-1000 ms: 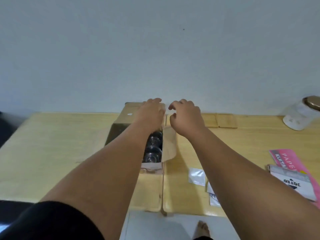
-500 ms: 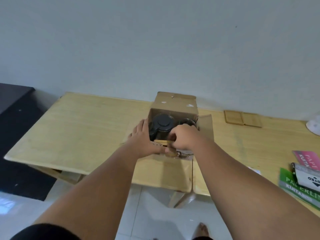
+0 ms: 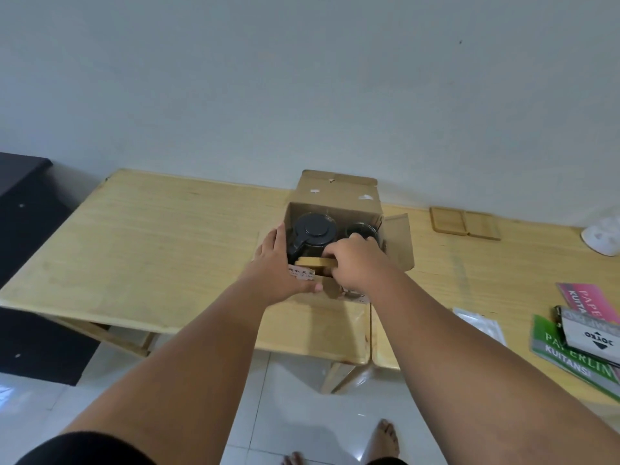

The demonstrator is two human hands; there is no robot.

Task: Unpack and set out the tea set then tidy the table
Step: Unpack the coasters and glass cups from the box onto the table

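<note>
On a pale wooden table (image 3: 151, 250) against a grey wall, our left hand (image 3: 280, 263) lies flat, fingers together, on the open cardboard box (image 3: 335, 193). Our right hand (image 3: 355, 263) pinches a flat wooden piece (image 3: 313, 262) beside the black-lidded teapot (image 3: 313, 231) inside.

Wooden table (image 3: 161, 250) under cardboard box (image 3: 337, 196)
</note>
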